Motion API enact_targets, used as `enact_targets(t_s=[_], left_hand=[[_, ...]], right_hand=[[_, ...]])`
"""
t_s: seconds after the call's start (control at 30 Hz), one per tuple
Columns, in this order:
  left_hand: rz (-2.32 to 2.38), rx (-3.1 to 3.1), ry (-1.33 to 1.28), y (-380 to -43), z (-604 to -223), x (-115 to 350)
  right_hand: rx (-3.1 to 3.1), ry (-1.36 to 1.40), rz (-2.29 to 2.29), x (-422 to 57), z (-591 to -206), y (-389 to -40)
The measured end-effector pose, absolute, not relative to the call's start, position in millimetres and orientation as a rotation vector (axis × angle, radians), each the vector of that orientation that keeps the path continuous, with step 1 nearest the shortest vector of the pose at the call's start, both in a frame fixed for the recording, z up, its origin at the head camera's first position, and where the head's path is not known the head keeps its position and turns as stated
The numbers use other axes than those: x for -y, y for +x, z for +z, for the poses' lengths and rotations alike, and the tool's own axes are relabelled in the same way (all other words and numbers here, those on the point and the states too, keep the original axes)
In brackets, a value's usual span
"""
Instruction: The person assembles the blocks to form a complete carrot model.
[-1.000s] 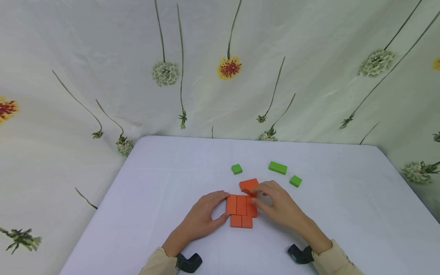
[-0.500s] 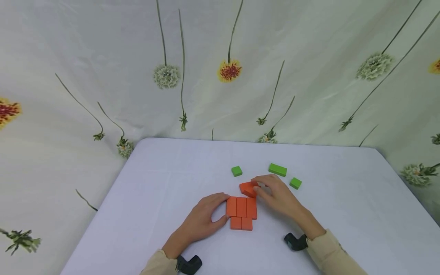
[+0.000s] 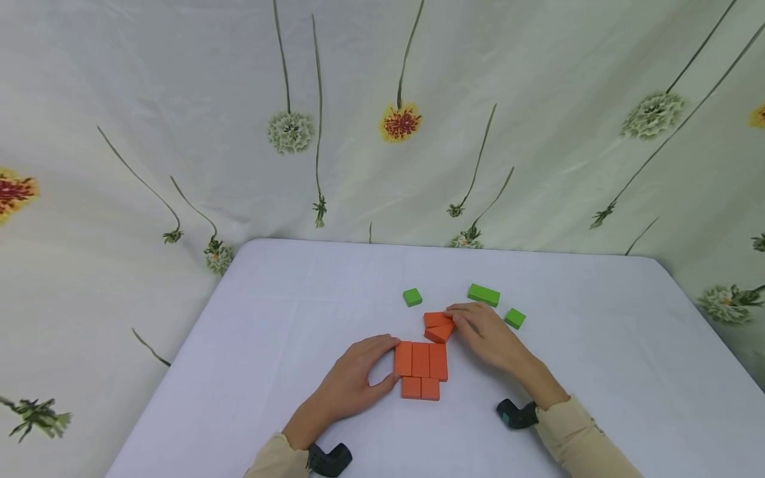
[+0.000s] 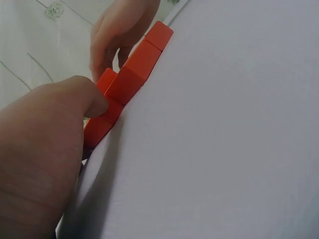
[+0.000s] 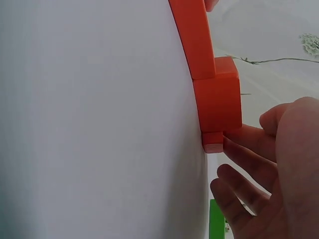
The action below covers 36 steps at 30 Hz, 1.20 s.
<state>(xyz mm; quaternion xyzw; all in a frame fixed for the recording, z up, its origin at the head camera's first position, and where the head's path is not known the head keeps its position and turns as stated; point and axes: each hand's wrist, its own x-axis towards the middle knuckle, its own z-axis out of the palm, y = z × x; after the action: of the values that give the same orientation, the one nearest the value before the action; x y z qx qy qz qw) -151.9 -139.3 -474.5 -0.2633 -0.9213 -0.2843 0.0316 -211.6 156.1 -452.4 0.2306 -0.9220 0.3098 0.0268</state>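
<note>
On the white table, three upright orange blocks [image 3: 421,360] stand side by side, with two shorter orange blocks [image 3: 421,388] against their near edge. My left hand [image 3: 355,377] holds the leftmost upright block at its ends, index fingertip at the far corner and thumb [image 4: 94,102] at the near one. Beyond the row, an orange block [image 3: 437,320] lies crosswise, and another orange block [image 3: 439,333] sits angled in front of it. My right hand [image 3: 490,335] touches the right end of this pair with extended fingers; its thumb [image 5: 273,118] stands apart from the blocks.
Farther back lie a small green block [image 3: 412,297], a longer green block [image 3: 484,295] and another small green block [image 3: 515,318] just behind my right hand. A floral cloth [image 3: 358,133] hangs behind the table. Both wrists carry black devices.
My right hand moved away from the row to the blocks beyond it. The far crosswise block slid slightly right, and the angled block in front has turned. My left hand stayed put.
</note>
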Motion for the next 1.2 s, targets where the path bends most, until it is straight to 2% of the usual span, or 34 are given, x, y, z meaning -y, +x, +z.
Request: enact_targets(t_s=[0.33,0.83,1.2], left_hand=[[-0.861,2.851,-0.804,-152.0,-475.2,138.9],[-0.868,2.842,-0.811,-153.4,-474.7,139.2],[-0.882,2.827,-0.812,-152.8,-476.7,139.6]], right_hand=[[2.773,0.71,0.904,-167.3,-456.8,-213.7],[2.828,0.528,0.778,-171.2,-452.6,-206.2],[2.804,0.404,0.868,-180.2,-451.1,-193.9]])
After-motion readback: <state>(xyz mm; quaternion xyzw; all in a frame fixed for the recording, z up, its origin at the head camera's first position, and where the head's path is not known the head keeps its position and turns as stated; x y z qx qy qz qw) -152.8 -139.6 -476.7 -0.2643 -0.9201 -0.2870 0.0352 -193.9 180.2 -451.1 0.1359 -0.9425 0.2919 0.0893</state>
